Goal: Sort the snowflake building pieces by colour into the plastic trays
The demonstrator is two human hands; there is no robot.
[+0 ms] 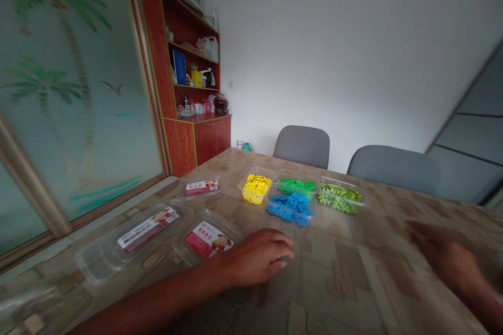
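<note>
My left hand (261, 255) reaches over the table in the middle, fingers loosely bent and a little apart, with nothing visible in it. Just beyond it stands a clear plastic container of blue plastic pieces (291, 207). Behind and around that are containers of yellow pieces (257, 187), green pieces (297, 187) and light green snowflake-shaped pieces (340, 197). Near my left wrist lies a clear lid with a red and white label (208, 238). Off to the right, my right hand (448, 254) is smeared by motion over the table, its fingers unclear.
More clear lids with labels (149, 227) (201, 187) lie on the table's left side. Two grey chairs (302, 146) (393, 167) stand at the far edge. A reddish shelf cabinet (178, 138) and a frosted glass partition (98, 131) are at the left.
</note>
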